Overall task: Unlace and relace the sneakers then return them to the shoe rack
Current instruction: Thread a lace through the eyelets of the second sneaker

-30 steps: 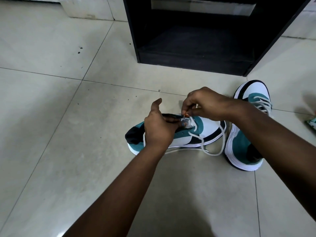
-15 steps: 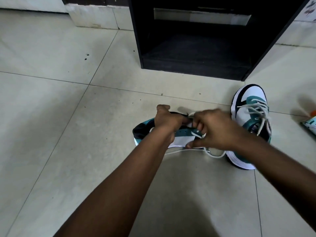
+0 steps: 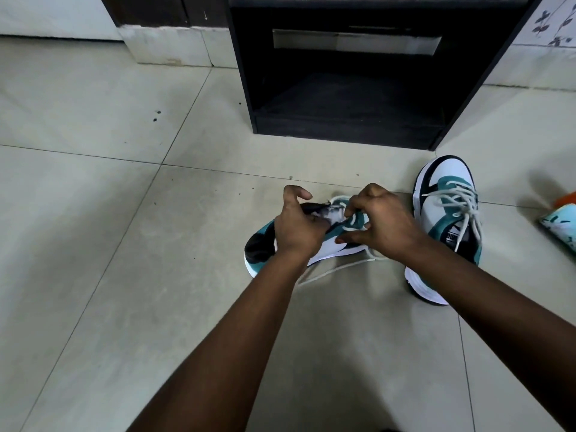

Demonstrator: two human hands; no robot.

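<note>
A white, teal and black sneaker (image 3: pixel 265 244) lies on its side on the tiled floor, heel to the left. My left hand (image 3: pixel 297 226) grips its upper near the tongue. My right hand (image 3: pixel 380 226) pinches the white lace (image 3: pixel 349 224) at the eyelets. A loose length of that lace (image 3: pixel 330 271) trails on the floor below the shoe. The second sneaker (image 3: pixel 442 219) stands upright just to the right, its pale laces threaded loosely. The black shoe rack (image 3: pixel 349 88) stands open behind both shoes.
A teal and orange object (image 3: pixel 561 219) lies at the right edge of the floor. A white wall base (image 3: pixel 168 48) and dark door frame sit at the back left. Bare floor tiles (image 3: pixel 93 244) spread to the left and front.
The view has tilted up, showing more of the rack. My right hand came down onto the shoe's eyelets and now pinches the lace; my left thumb has lifted off the shoe.
</note>
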